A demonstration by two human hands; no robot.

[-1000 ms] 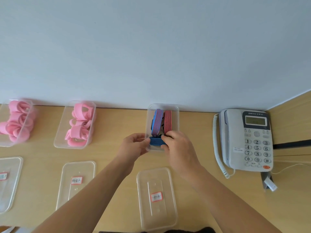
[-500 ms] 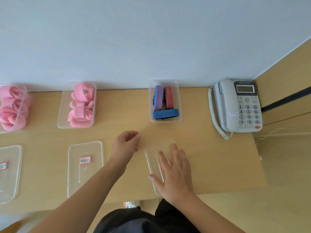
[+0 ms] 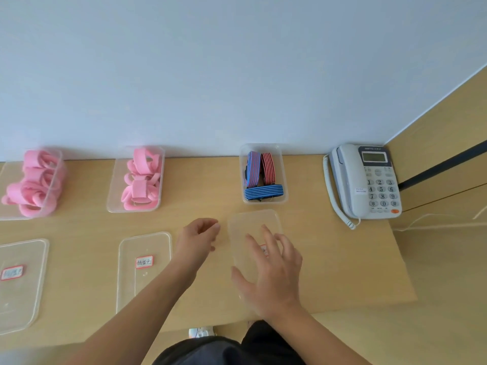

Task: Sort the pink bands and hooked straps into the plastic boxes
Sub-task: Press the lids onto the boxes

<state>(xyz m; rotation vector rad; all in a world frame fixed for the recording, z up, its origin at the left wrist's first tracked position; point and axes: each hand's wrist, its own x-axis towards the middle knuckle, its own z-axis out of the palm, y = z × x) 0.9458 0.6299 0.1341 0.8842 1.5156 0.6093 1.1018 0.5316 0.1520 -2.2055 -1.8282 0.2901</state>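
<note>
Where the straps lie: three hooked straps in the strap box against the wall; two stand on edge, a blue striped one lies flat across the front. Beyond both hands, touching neither.
Right hand: palm down, fingers straight and spread, nothing gripped; over the clear lid just in front of the strap box, thumb at the lid's left edge.
Contact: cannot tell whether it presses or hovers; the lid is blurred.
Left hand: fingers loosely curled, holds nothing; just left of the lid, apart from it.
Pink bands: piled in the middle box and the far-left box, well apart from both hands.
Spare lids: two flat in front of the pink boxes, each with a red-edged label.
Surface: light wood desk.
Room: pale wall behind, wood side panel on the right, grey desk phone in the corner.
</note>
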